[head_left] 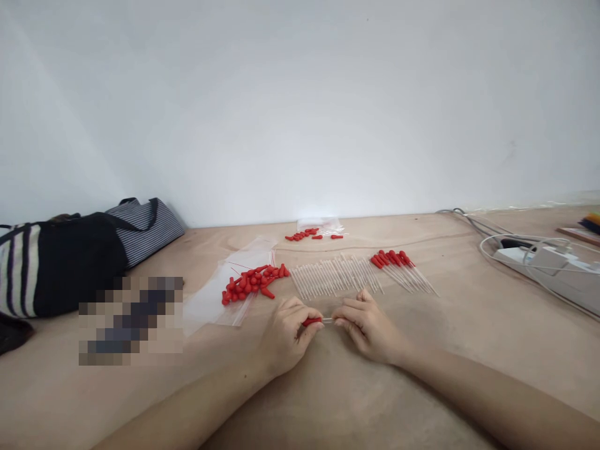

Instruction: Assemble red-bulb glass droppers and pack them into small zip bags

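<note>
My left hand (291, 331) pinches a red rubber bulb (313, 322) lying sideways between thumb and fingers. From the right, my right hand (363, 328) is closed on a thin clear tube (327, 320), whose visible end meets the bulb's mouth. How far the tube reaches into the bulb is hidden by my fingertips. Just beyond my hands lies a row of thin clear tubes (332, 276). Droppers with red bulbs (392, 259) on their tubes lie to the right of that row. A pile of loose red bulbs (248, 284) rests to its left.
Clear plastic bags (213, 300) lie under and beside the bulb pile. By the wall are more red bulbs (302, 235) and a small bag (319, 223). A dark striped bag (79, 262) stands at left, near a blurred patch. A white power strip (548, 269) with cables sits at right.
</note>
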The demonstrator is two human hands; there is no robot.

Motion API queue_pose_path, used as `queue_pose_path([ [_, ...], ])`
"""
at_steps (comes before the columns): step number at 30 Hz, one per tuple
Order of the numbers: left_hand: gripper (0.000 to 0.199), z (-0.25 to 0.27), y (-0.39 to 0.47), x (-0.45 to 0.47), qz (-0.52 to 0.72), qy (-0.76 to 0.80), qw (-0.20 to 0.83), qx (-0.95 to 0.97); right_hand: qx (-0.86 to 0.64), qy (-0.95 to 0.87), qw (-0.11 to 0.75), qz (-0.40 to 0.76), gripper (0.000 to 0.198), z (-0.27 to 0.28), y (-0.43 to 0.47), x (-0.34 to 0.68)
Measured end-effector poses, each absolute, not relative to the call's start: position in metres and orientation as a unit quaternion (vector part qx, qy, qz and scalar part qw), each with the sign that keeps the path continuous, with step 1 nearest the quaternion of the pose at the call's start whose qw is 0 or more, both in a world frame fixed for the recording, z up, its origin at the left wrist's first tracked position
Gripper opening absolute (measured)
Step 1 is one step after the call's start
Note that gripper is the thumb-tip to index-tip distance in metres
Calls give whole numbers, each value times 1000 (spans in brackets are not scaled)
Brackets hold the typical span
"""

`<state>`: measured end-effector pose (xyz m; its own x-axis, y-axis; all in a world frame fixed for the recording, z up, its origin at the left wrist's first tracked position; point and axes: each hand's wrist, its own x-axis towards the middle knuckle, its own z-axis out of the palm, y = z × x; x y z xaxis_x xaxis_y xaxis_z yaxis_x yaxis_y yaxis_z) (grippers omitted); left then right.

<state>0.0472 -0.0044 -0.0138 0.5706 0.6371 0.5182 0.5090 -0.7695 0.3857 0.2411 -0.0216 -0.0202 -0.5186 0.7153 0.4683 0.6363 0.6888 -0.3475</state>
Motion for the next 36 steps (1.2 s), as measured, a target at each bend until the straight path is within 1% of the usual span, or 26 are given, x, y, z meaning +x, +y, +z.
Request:
queue_pose_path([
  [4, 9, -16, -6, 48, 337, 318, 63, 884, -390, -866, 294, 105, 19, -17, -22, 240],
  [8, 7, -15, -8, 49, 346, 310, 54, 884, -395, -859, 291, 146, 19, -15, -22, 238],
  [15, 6, -16, -7, 48, 350, 300, 59, 886, -401, -843, 290, 210, 20, -15, -21, 235],
  [21, 7, -13, -5, 47, 350, 337, 90, 869, -404, -834, 288, 241, 19, -9, -17, 238],
  [24, 9, -11, -4, 46, 360, 355, 102, 856, -390, -846, 292, 216, 18, -6, -15, 244],
  [27, 10, -12, -3, 45, 375, 368, 111, 844, -379, -870, 271, 160, 16, -6, -16, 249],
  [31, 11, -13, -3, 45, 380, 344, 117, 850, -366, -894, 243, 90, 15, -7, -17, 250],
  [33, 11, -10, -3, 43, 367, 329, 104, 864, -362, -898, 241, 64, 16, -7, -17, 251],
  [34, 14, -8, -3, 42, 356, 330, 90, 870, -363, -898, 242, 53, 16, -7, -15, 254],
  [35, 26, -6, -3, 40, 344, 340, 72, 872, -373, -893, 247, 42, 17, -7, -13, 258],
  [36, 44, -5, -1, 37, 332, 355, 53, 872, -396, -881, 256, 30, 18, -7, -9, 264],
])
